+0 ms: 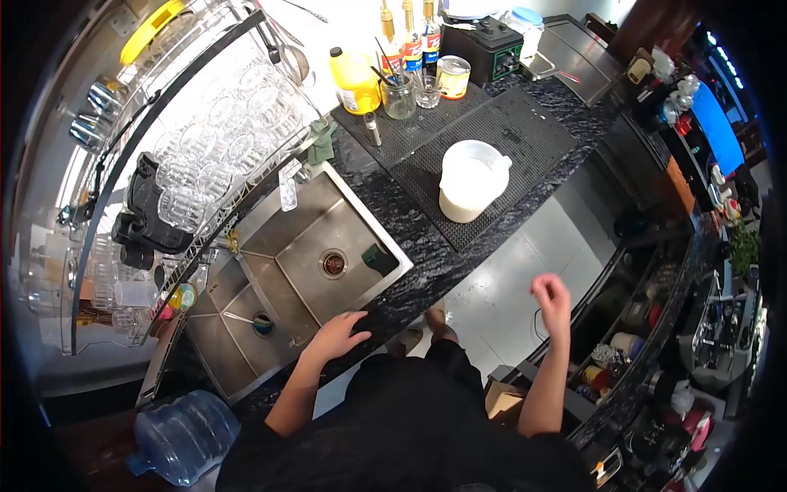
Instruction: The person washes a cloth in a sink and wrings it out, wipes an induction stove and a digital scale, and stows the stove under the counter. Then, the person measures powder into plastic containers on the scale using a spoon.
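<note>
At the centre of the frame, a pitcher [474, 184] with white contents stands upright on the counter's black mat [533, 131], above two bare hands.
At lower centre-left, the left hand [334, 336] is beside the front edge of the sink [307, 238], fingers spread and thumb apart; whether it touches the counter [430, 283] I cannot tell. At centre-right, the right hand [553, 299] hangs over the pale floor [508, 258], fingers loosely bent, not closed on anything. A dark green pad [379, 259] lies in the sink's right corner. Clear glasses [217, 156] crowd the upper left; a yellow jug [354, 80] and a tin [452, 78] stand at upper centre.
</note>
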